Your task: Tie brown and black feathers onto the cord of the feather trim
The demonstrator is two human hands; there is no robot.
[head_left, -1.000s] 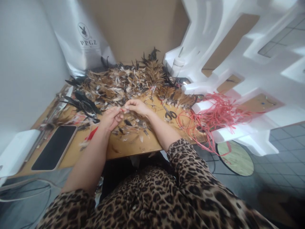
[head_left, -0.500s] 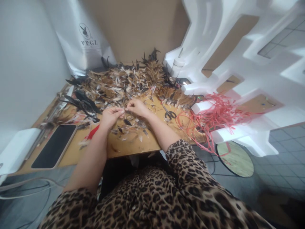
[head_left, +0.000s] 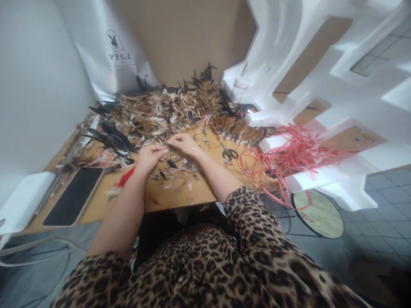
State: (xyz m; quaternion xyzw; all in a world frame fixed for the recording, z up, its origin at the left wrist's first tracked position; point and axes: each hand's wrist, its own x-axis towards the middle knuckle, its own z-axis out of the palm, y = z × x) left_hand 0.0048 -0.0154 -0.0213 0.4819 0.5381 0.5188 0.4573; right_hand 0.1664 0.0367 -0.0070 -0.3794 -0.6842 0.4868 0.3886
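Observation:
My left hand and my right hand are held close together over the wooden table, thumbs and fingertips pinched. A tiny red spot shows at the left fingertips. Whatever lies in either pinch is too small to make out. Just beyond the fingers spreads a big pile of brown and white feathers. Loose bits of feather are scattered below the hands. A bundle of brown feathers stands at the back of the pile, and dark feathers lie to the left.
Black-handled scissors lie right of my right hand. Red ribbon strips heap over white foam pieces at the right. Left are a phone, a white box and a red piece. A silvery bag stands behind.
The right fingertips have drawn slightly up and away from the left ones, so a small gap shows between the hands. The left hand has hardly moved.

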